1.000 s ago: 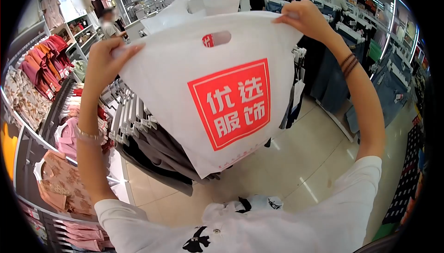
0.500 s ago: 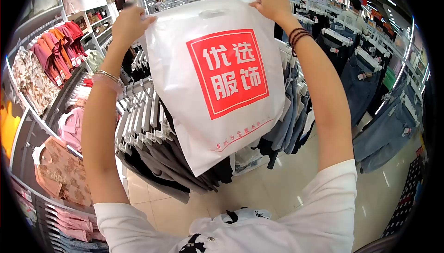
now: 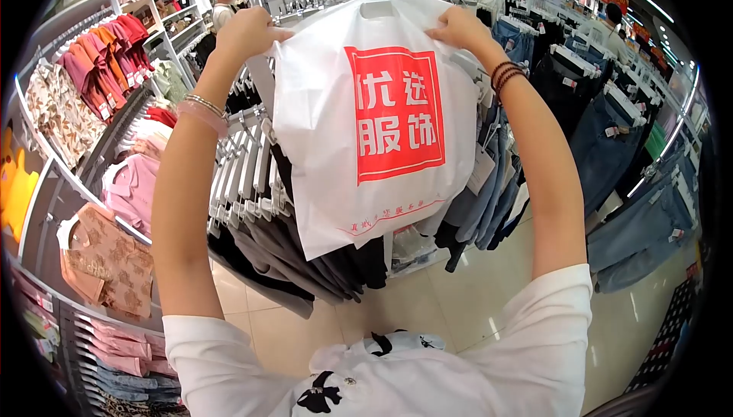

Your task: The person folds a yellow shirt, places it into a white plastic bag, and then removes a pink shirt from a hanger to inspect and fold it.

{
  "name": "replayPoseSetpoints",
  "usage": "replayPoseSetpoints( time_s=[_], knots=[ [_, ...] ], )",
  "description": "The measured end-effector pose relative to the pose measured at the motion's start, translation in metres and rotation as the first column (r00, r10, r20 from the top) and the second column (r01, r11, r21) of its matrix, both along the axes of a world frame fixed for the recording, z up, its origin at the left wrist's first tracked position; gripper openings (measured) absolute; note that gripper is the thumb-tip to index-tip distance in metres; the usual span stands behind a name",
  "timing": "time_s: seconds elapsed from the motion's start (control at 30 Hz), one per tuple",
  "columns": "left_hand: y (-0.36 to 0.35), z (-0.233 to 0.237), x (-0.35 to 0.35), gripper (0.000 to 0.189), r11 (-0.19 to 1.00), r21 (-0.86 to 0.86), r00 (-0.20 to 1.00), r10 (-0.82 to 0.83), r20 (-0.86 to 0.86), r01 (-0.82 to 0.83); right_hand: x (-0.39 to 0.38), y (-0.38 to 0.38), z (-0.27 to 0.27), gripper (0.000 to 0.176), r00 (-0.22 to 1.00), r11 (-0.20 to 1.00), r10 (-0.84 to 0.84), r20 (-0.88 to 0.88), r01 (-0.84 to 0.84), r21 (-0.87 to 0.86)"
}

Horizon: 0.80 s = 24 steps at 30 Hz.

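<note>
Both my arms reach forward, holding up a white plastic shopping bag (image 3: 321, 157) by its upper corners. A red square with white characters is printed on its front, and a line of small red characters runs near the bottom. A cut-out handle hole shows at the top edge. My left hand (image 3: 253, 32) pinches the upper left corner, and my right hand (image 3: 463, 29) pinches the upper right one. The bag hangs before a rack of dark trousers (image 3: 267, 253) on white hangers, hiding part of it. What is inside the bag, if anything, is hidden.
Red and orange tops (image 3: 107, 66) hang on the left, above a pink shirt (image 3: 137, 188) and a brown patterned top (image 3: 111, 264). Jeans (image 3: 611, 142) hang in rows on the right. Another person (image 3: 225, 6) stands at the far left; one more (image 3: 611, 32) is at the right.
The bag's bottom edge has swung up and its front has creased and bulged, with the print narrower. My left hand has moved right, closer to my right hand. A person has come into view behind it.
</note>
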<state>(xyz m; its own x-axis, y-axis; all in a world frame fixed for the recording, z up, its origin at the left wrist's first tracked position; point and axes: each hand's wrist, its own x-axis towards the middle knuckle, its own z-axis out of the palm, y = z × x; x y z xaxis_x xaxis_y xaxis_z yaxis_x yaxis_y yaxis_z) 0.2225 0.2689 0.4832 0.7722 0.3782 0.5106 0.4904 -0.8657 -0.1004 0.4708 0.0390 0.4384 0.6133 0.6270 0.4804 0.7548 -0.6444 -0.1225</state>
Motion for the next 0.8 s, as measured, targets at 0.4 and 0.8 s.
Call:
replayPoseSetpoints(
  time_s=[0.4, 0.8],
  knots=[
    [-0.002, -0.031, -0.033, 0.023, 0.953, -0.055, 0.878, -0.25, 0.407, 0.297, -0.057, -0.033, -0.047, 0.037, 0.781, 0.883, -0.011, 0.624, -0.286, 0.373],
    [-0.017, -0.053, -0.008, 0.012, 0.853, 0.337, 0.66, -0.522, 0.541, 0.398, -0.115, 0.02, -0.155, 0.026, 0.89, 0.551, 0.425, 0.163, -0.398, 0.734]
  ],
)
